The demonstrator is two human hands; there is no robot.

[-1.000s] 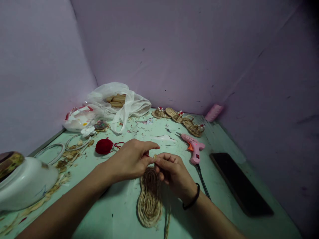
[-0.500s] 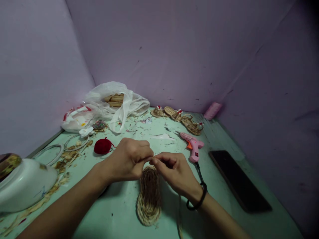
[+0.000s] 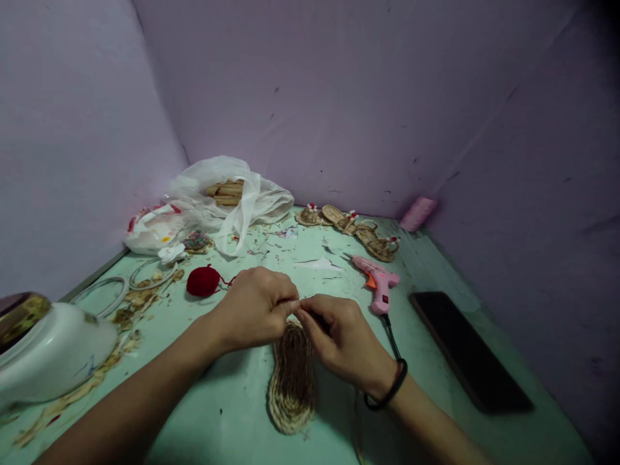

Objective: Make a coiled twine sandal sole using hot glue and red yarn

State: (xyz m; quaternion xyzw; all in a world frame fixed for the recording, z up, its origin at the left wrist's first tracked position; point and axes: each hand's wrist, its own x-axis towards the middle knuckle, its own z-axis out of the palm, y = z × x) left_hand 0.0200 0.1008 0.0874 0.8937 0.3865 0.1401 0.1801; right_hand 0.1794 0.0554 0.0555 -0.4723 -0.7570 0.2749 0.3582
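Green table (image 3: 232, 426); hands (image 3: 256, 310) pinch sole (image 3: 293, 381)

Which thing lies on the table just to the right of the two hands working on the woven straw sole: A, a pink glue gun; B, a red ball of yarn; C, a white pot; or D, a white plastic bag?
A: the pink glue gun lies just right of the right hand, while the red ball of yarn, white plastic bag and white pot all sit to the left of the left hand.
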